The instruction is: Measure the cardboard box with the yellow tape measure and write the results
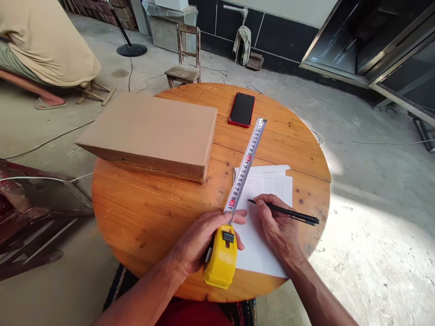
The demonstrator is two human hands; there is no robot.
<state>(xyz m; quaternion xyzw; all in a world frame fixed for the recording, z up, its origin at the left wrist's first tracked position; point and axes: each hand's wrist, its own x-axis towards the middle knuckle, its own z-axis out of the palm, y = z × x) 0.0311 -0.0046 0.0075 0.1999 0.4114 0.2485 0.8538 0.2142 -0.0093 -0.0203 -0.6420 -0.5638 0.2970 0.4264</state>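
Observation:
My left hand [200, 240] is closed around a yellow tape measure [221, 260] at the near edge of the round wooden table. Its blade [244, 170] is pulled out, slanting away from me across the left edge of a paper sheet [258, 249] towards a phone. In my right hand [280, 226] is a black pen [294, 213], its tip close to the paper. I cannot tell whether the tip touches. Rows of small marks show on the upper part of the sheet, and another paper lies partly beneath it. A closed cardboard box [152, 129] rests at the table's left.
A black phone [242, 109] with a red edge lies at the back of the wooden table [142, 217]. Beyond stands a small wooden chair [185, 59]. A seated person [47, 45] is at the far left. Cables [367, 143] run over the floor.

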